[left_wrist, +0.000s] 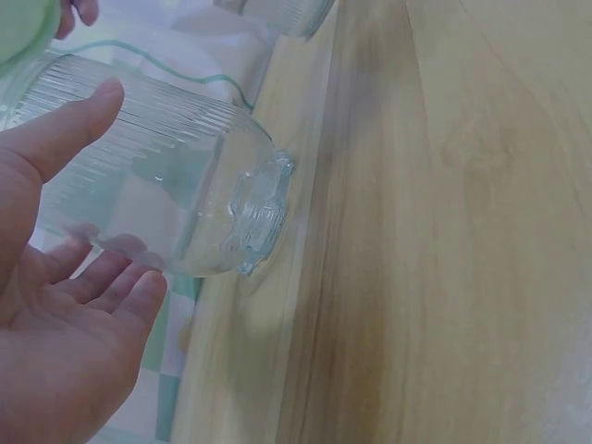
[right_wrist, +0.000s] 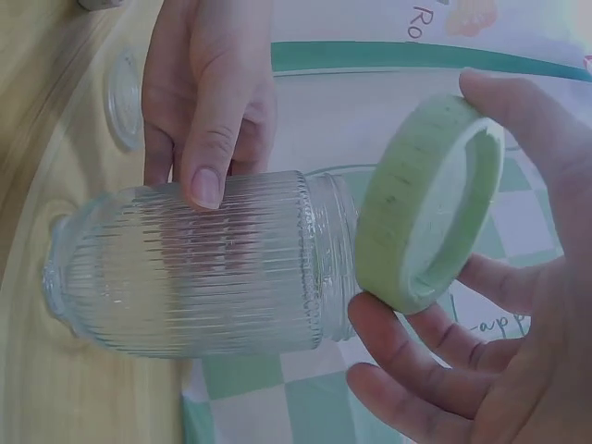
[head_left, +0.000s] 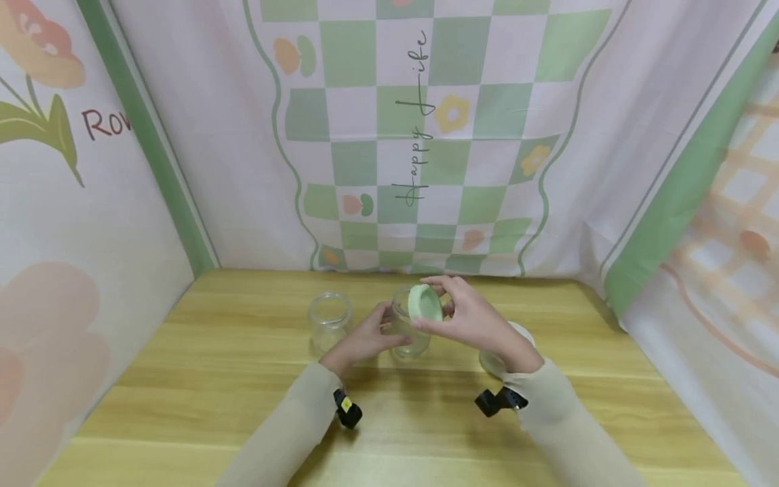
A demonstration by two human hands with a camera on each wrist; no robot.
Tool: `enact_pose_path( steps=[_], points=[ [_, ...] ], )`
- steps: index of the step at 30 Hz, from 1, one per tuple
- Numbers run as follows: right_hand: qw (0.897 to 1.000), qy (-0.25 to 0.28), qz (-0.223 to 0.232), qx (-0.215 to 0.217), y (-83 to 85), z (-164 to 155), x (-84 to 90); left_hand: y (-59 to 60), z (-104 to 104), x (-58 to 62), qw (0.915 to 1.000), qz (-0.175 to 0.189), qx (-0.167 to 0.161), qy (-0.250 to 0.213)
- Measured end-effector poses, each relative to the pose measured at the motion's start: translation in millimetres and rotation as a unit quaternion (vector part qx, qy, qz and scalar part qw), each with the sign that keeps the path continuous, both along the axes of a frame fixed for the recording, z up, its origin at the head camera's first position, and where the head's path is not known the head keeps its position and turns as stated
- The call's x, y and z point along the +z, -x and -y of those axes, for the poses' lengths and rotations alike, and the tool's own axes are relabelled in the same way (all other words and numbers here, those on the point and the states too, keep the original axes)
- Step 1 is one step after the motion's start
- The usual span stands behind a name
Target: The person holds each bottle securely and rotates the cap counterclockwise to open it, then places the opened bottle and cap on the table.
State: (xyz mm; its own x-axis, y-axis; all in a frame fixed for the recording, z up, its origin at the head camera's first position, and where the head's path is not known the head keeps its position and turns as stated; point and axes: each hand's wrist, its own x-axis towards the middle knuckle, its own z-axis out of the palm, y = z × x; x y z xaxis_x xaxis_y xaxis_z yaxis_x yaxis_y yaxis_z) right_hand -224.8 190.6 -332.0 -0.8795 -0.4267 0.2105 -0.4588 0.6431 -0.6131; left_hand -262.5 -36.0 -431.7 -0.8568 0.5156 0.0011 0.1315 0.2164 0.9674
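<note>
Jar [right_wrist: 250, 301] is standing roughly upright on the table [head_left: 395, 433], its ribbed sides clear and its threaded neck showing bare. The left hand [head_left: 363, 338] is gripping it, the thumb lying on one side of the glass and the fingers curving round the other. The right hand [head_left: 477, 321] is pinching a green lid [right_wrist: 393, 208] by the edge, between thumb and fingers. The lid is tilting just beside the jar's mouth, its hollow side facing the right palm and its other face turned towards the jar; whether lid and glass are touching, I cannot tell.

A left jar [head_left: 328, 335] is standing with its mouth uncovered just beside the left hand. A right jar [head_left: 490, 364] is sitting below the right wrist, which is hiding much of it; a pale top is showing past the arm. Both forearms are reaching in from the near side in beige sleeves [head_left: 274, 433], and a black device [head_left: 348, 410] with a yellow mark is sitting at the left cuff. Behind the table, a green-and-white checked cloth [head_left: 348, 54] is hanging, "Happy Life" running sideways up it.
</note>
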Motion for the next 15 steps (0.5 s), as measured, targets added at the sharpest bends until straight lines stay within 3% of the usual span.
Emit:
enact_pose_path(
  steps=[15],
  points=[
    [0.997,0.051,0.043,0.048,-13.3,-5.9,-7.1,-3.2,-0.8,4.8,0.9999,0.001,0.011,0.009]
  ],
)
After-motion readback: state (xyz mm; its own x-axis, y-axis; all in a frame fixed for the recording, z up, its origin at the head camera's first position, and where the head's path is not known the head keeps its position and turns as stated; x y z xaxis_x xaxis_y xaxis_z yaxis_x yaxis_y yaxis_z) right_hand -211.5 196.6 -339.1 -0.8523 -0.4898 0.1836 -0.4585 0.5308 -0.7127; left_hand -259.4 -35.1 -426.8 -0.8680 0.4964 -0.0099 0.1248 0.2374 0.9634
